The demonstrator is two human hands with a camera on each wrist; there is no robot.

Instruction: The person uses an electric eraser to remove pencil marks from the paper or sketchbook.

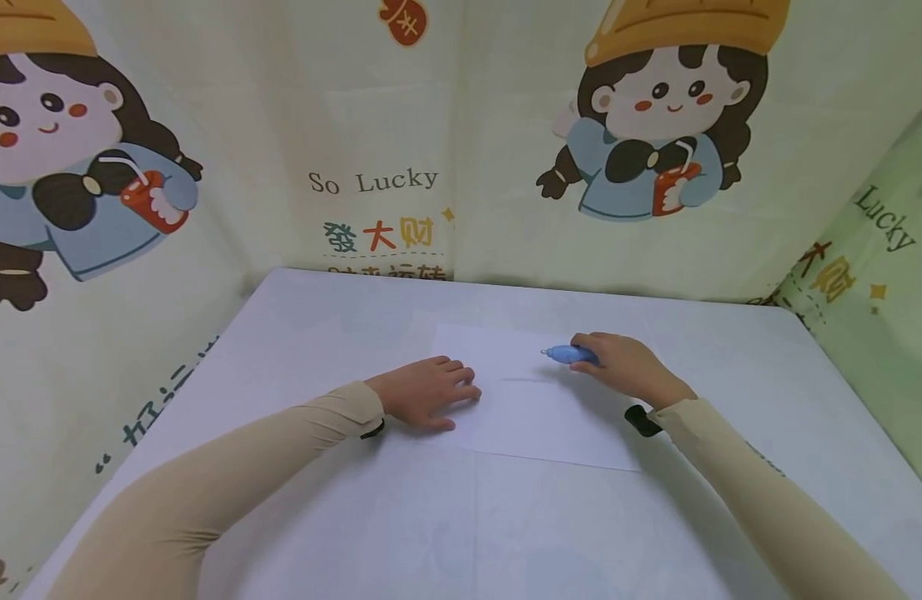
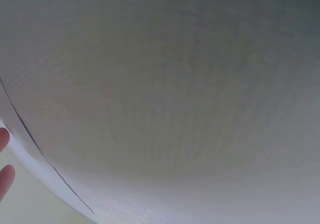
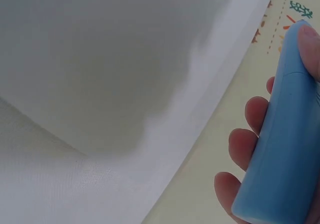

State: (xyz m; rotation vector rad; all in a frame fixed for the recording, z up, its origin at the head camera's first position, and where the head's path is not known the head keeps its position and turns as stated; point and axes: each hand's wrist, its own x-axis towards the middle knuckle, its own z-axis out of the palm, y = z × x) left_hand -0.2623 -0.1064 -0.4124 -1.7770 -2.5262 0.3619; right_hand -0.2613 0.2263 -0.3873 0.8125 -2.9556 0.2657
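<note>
A sheet of white paper (image 1: 536, 425) lies on the white table. My left hand (image 1: 422, 392) rests on the left part of the sheet, its fingers spread; only two of its fingertips (image 2: 5, 181) show in the left wrist view. Above the sheet's right part, my right hand (image 1: 632, 365) grips a thick light-blue pen-shaped tool (image 1: 562, 355). Its narrow tip points left, apparently raised off the paper. Fingers wrap the smooth blue body (image 3: 280, 149) in the right wrist view, with the thumb pressed near one end. A faint thin line (image 1: 524, 380) shows on the paper below the tip.
The white tabletop (image 1: 341, 533) extends around the sheet on all sides. Behind it hangs a cream curtain (image 1: 506, 167) printed with cartoon figures and lettering, which also runs along both sides. A dark wrist strap (image 1: 643, 421) sits at the right cuff.
</note>
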